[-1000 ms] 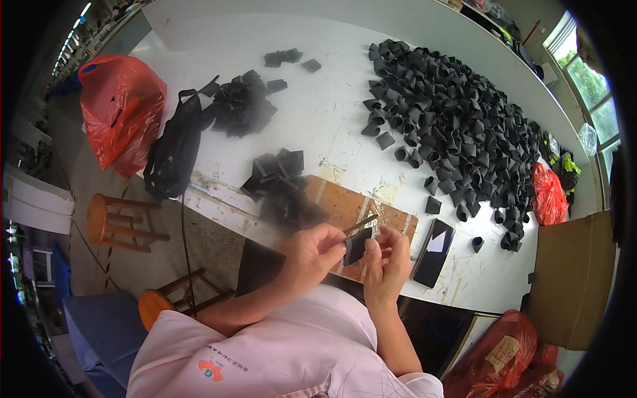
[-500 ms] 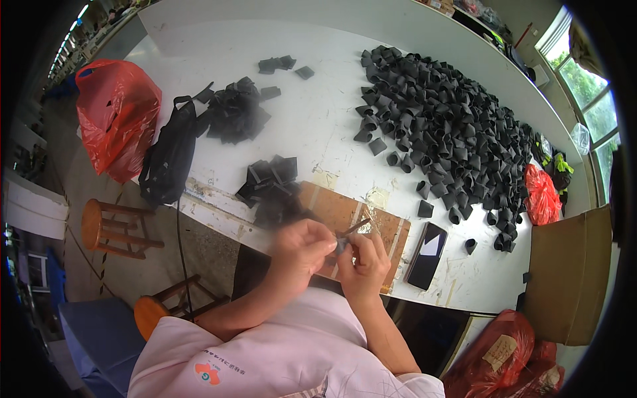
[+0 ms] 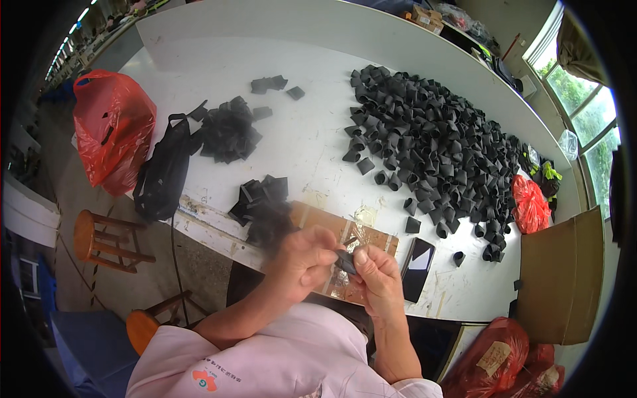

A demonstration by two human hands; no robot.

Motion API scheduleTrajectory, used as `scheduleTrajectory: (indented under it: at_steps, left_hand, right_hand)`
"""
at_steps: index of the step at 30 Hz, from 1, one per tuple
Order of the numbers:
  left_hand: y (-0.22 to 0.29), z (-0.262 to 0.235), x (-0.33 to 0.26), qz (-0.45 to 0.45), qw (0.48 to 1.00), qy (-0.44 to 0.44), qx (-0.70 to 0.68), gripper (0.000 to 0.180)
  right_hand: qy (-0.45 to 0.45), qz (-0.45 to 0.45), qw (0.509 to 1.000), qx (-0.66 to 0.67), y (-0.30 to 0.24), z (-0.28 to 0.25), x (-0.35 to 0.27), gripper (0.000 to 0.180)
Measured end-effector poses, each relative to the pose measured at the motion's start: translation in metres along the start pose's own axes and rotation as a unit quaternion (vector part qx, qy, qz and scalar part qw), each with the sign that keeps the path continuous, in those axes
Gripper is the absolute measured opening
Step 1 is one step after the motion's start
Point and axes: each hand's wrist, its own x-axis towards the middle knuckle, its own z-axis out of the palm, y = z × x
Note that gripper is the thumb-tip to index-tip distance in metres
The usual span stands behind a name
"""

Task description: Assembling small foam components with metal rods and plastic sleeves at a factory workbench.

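Observation:
In front of my body, over a brown board (image 3: 318,215), both hands meet on a small dark grey piece (image 3: 346,262) that looks like a folded strip. My left hand (image 3: 306,257) pinches its left end between thumb and fingers. The other end is gripped by my right hand (image 3: 379,277), its thumb on top. A short dark stick-like thing (image 3: 352,241) shows just above the piece; I cannot tell whether a hand holds it. Left of the board lies a heap of flat black pieces (image 3: 262,199), partly behind my left hand.
A large pile of black curled loops (image 3: 438,139) covers the table's right side. A phone (image 3: 418,268) lies right of the board. More flat pieces (image 3: 229,129), a black bag (image 3: 162,169) and a red plastic bag (image 3: 113,132) are at left. A cardboard sheet (image 3: 557,278) stands at right.
My right hand has turned and opened out around the piece, which shows more now. The stick-like thing shows less beyond my fingers. The view has shifted slightly.

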Motion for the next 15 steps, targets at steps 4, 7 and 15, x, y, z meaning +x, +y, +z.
scheduleTrajectory:
  at_steps: [4,7,15]
  left_hand:
    - [0.019,0.005,0.004,-0.140,0.943,-0.109,-0.282,0.019]
    - [0.005,-0.008,0.013,-0.115,0.961,-0.085,-0.235,0.015]
    - [0.001,0.004,0.011,0.272,0.880,0.038,0.389,0.026]
  right_hand:
    - [-0.059,0.002,0.998,-0.026,-0.037,0.011,0.022,0.023]
    - [-0.075,0.066,0.994,0.034,0.005,-0.012,0.034,0.024]
    - [0.040,-0.092,0.960,-0.260,0.002,-0.006,0.024,0.033]
